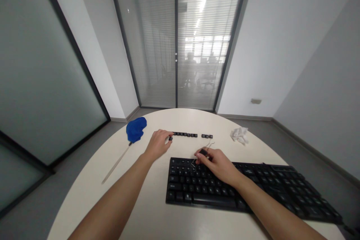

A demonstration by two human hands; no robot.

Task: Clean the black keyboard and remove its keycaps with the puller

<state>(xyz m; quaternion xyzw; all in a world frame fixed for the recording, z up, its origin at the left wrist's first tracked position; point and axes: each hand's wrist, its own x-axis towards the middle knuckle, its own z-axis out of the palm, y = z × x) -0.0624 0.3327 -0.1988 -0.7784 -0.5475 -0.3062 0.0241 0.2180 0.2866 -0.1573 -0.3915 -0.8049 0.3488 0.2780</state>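
Head view: left hand (157,144) pinching loose keycap (170,138) near table's (84,180) far edge; right hand (216,163) gripping wire keycap puller (203,152) over keyboard (281,187).

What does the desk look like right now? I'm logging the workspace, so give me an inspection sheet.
Surface: round cream table, bare in front of the keyboard.
Job's things: black keyboard with gaps in its top row; loose black keys set in a row behind it; wire key puller at the keyboard's top edge.
Clutter: blue duster with a pale handle, far left; crumpled white tissue, far right.
Hands: left hand pinches a loose key at the row's left end; right hand grips the puller over the keyboard.
Cables: nothing seen.
Surroundings: glass doors with blinds, grey floor, white walls, wall socket.
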